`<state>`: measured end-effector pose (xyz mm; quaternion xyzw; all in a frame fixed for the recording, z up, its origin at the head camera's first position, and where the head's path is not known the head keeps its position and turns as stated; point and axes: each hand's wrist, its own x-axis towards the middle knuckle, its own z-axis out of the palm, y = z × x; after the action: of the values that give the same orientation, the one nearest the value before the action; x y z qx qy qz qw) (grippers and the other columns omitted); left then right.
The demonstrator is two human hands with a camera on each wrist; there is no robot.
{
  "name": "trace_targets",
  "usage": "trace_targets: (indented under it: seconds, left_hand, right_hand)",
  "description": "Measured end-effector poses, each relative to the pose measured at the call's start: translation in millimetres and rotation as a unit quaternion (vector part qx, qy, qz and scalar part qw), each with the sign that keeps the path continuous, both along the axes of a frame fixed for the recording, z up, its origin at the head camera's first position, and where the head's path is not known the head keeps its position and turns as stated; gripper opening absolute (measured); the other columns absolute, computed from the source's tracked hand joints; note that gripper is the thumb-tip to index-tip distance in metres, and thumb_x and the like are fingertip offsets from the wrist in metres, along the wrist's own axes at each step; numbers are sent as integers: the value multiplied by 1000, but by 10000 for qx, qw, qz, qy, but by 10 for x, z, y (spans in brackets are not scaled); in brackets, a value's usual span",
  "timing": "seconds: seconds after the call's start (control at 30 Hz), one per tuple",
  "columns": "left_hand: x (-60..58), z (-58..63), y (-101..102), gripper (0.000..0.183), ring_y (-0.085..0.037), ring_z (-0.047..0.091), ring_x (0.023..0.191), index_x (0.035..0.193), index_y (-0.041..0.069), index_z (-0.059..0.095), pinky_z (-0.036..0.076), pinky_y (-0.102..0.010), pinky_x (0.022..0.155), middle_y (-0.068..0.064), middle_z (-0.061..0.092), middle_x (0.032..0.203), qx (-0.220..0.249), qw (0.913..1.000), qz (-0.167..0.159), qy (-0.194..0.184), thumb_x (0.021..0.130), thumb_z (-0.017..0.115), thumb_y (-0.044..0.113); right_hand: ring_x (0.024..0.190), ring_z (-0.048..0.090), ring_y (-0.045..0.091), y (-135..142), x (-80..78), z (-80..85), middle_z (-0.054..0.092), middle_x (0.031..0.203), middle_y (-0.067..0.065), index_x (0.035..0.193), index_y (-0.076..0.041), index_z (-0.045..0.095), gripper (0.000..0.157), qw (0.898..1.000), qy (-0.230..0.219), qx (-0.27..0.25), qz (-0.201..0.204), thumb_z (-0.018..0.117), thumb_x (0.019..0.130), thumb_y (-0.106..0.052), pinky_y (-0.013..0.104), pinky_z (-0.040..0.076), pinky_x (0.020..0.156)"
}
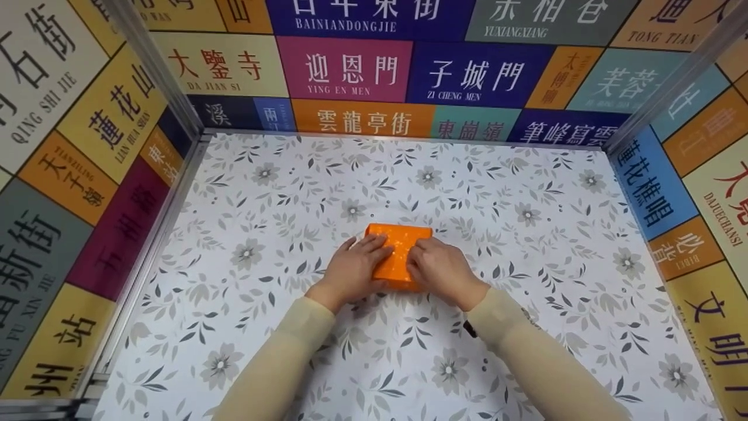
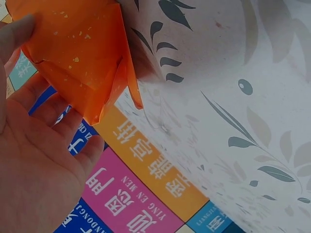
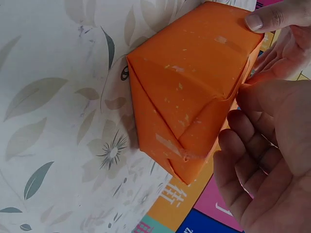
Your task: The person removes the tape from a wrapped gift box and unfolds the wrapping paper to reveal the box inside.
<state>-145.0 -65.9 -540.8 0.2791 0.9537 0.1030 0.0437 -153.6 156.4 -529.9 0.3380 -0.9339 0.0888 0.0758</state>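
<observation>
A small box wrapped in shiny orange paper (image 1: pixel 400 242) lies on the table. Folded, pointed paper flaps form its end in the right wrist view, with flecks or glints over the paper (image 3: pixel 180 92). My left hand (image 1: pixel 354 268) rests on the box's left side, fingers stretched over the top and the thumb along the near side. From the right, my right hand (image 1: pixel 442 268) pinches the edge of the wrapping with curled fingers. In the right wrist view its thumb tip meets the paper edge, while the other fingers curl beside the box.
A white tabletop with grey leaves and flowers (image 1: pixel 280 204) surrounds the box. Panels of coloured street-sign prints (image 1: pixel 345 70) wall in its back, left and right, joined by metal corner posts (image 1: pixel 169 64). A dark object (image 1: pixel 470 328) shows under the right cuff.
</observation>
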Motion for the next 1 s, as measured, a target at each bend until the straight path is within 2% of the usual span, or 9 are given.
trace_targets:
  seconds: [0.17, 0.37, 0.57, 0.7, 0.83, 1.0]
  left_hand:
    - [2, -11, -7, 72, -22, 30, 145, 149, 18, 50, 21, -48, 117, -3, 37, 158, 80, 10000, 18, -37, 88, 71, 51]
    - [0, -28, -12, 72, -22, 30, 145, 148, 19, 50, 21, -49, 117, -2, 36, 158, 142, 9999, 31, -60, 88, 71, 52]
    - [-12, -30, -17, 73, -21, 30, 146, 149, 20, 49, 21, -49, 117, -2, 35, 158, 130, 9999, 47, -103, 88, 69, 55]
    - [-12, -21, -10, 73, -22, 30, 146, 149, 20, 49, 21, -49, 117, -2, 35, 159, 70, 9999, 36, -122, 88, 70, 53]
    - [-12, -16, -1, 72, -22, 30, 146, 149, 19, 49, 21, -49, 117, -2, 35, 158, -5, 10000, 3, -53, 88, 70, 51]
    - [-8, -21, -4, 73, -22, 30, 146, 149, 19, 49, 21, -49, 117, -3, 36, 158, -11, 10000, -19, -7, 88, 70, 53]
  right_hand:
    - [72, 53, 21, -6, -3, 4, 51, 78, 0, 82, -11, 64, 10, 9997, 239, 67, 16, 64, 90, -17, 33, 50, 59]
    - [72, 53, 21, 33, 6, 41, 51, 77, -1, 80, -13, 63, 10, 9995, 316, -49, 38, 63, 88, -18, 34, 48, 57]
    - [82, 58, 20, 92, 20, 110, 59, 91, 0, 94, -12, 70, 9, 9992, 129, -335, -161, 68, 92, -20, 36, 54, 68]
    - [85, 59, 21, 107, 39, 94, 60, 95, 0, 100, -14, 72, 13, 9993, 61, -328, -150, 71, 91, -24, 38, 55, 67]
    - [85, 59, 21, 82, 53, 41, 60, 95, 1, 99, -15, 73, 17, 9998, 30, -149, -89, 74, 90, -29, 38, 55, 65]
    - [84, 58, 20, 43, 43, -11, 59, 91, -1, 94, -16, 72, 13, 9999, -91, -106, -37, 74, 91, -28, 37, 55, 68]
